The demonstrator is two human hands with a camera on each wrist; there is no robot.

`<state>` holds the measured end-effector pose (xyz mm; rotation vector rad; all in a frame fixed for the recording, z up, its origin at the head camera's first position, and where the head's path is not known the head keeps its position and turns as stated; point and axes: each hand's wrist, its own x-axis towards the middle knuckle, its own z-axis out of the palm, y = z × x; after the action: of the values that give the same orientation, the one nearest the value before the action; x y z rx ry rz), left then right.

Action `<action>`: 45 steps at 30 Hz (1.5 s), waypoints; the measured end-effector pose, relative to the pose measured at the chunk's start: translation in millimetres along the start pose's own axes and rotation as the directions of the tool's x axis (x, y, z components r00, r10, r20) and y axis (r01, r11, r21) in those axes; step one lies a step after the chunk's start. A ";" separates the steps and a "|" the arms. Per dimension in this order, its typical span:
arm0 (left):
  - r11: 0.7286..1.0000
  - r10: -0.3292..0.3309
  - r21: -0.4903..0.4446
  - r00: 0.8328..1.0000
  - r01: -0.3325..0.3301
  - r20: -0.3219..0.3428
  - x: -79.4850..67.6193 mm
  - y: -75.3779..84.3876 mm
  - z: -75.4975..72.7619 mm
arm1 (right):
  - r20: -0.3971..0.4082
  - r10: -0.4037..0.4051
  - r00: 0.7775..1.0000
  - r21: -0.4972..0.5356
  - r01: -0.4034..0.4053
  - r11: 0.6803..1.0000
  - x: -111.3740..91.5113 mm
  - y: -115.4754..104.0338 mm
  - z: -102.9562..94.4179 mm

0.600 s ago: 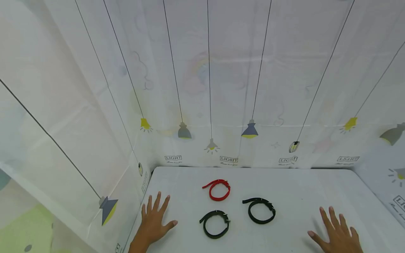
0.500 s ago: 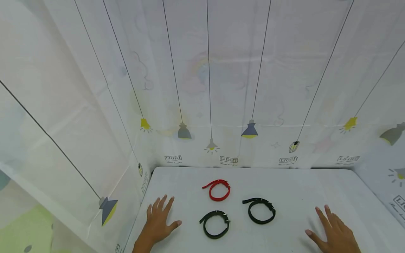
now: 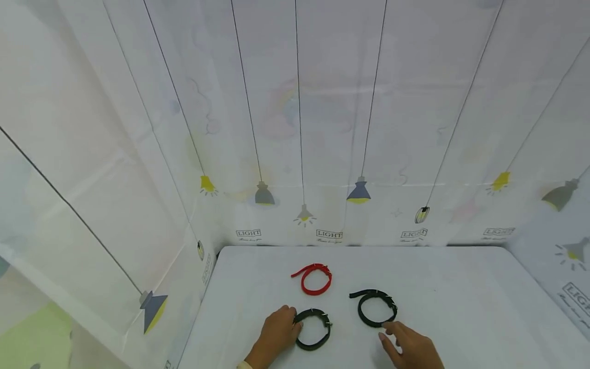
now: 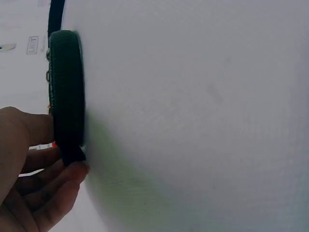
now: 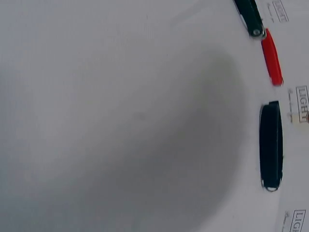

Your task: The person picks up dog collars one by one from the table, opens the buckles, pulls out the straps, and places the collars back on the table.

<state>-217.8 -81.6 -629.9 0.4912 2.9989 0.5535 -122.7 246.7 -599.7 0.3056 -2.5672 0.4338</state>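
**Left hand [image 3: 276, 330] grips the nearer dark buckled collar [image 3: 312, 347]; right hand [image 3: 411, 347] reaches the farther dark buckled collar [image 3: 369, 292]**

The left hand, spread beside the table's [image 3: 461, 287] left edge earlier, now pinches the strap end. The right hand has come inward from nearer the right edge, its fingers now bent just beside the collar's front; whether they touch cannot be told.
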 end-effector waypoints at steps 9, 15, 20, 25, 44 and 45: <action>0.995 0.104 0.011 0.985 -0.104 -0.136 -7.1 7.4 -2.1 | 0.241 0.051 0.969 0.163 -0.092 0.982 16.4 -48.4 5.6; 0.973 0.202 -0.052 0.942 -0.224 -0.267 -26.9 27.5 -33.0 | 0.291 0.129 0.948 0.278 -0.213 0.937 35.7 -65.5 -6.8; 0.933 0.334 0.026 0.840 -0.358 -0.427 -46.1 49.8 -64.9 | 0.197 0.166 0.966 0.438 -0.238 0.867 54.4 -79.6 -24.4; 0.908 0.392 0.095 0.747 -0.408 -0.537 -59.3 64.7 -83.3 | 0.145 0.064 0.987 0.566 -0.136 0.813 69.1 -87.6 -40.0; 0.891 0.408 0.091 0.695 -0.445 -0.592 -68.7 54.1 -105.8 | 0.206 -0.104 0.973 0.702 -0.073 0.708 81.4 -101.9 -49.3; 0.889 0.406 0.086 0.690 -0.449 -0.599 -68.4 52.7 -107.6 | 0.216 -0.106 0.971 0.700 -0.077 0.710 81.1 -102.3 -49.0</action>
<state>-148.9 -93.2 -511.0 1.2581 3.4313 1.0166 -138.7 159.3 -492.3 0.6819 -2.5037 1.4691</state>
